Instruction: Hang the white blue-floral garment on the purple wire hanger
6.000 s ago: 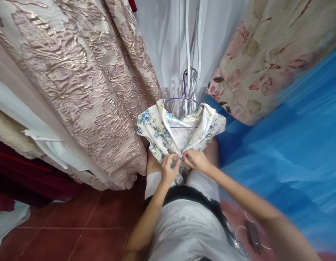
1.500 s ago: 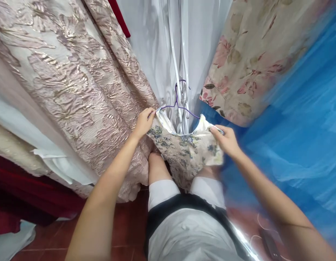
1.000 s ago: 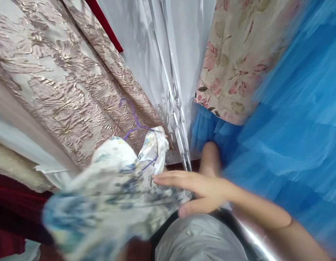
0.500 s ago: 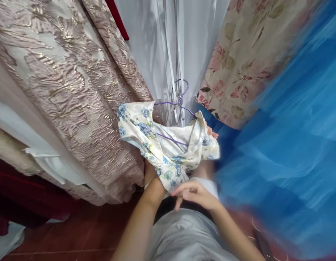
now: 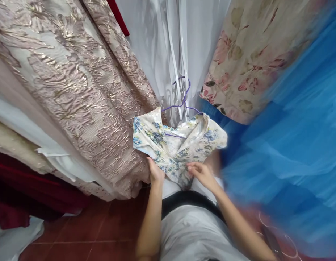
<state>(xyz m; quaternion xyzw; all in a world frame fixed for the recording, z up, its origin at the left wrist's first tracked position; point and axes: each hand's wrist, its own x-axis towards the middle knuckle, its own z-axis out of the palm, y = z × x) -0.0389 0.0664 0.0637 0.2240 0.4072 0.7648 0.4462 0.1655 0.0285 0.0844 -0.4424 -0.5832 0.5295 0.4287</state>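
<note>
A cream floral top (image 5: 181,156) with blue blooms hangs on a purple wire hanger (image 5: 184,103) in front of my body. Its V-neck gapes, and the hanger's lower bar shows inside. My left hand (image 5: 155,170) grips the garment's lower left side, thumb outside and the other fingers hidden behind the cloth. Fingers of my right hand (image 5: 202,174) are bent together on the front fabric, right of the middle, pinching it.
A pink-gold brocade fabric (image 5: 89,83) hangs on the left. White cloth (image 5: 146,40) with thin straps hangs behind the hanger. On the right are a pink-flowered fabric (image 5: 244,65) and blue tulle (image 5: 287,152). Red floor tiles (image 5: 103,228) lie below.
My left hand has moved out from under the top to its left side. My right hand has risen onto the front fabric. The neckline and shoulders now sit more evenly.
</note>
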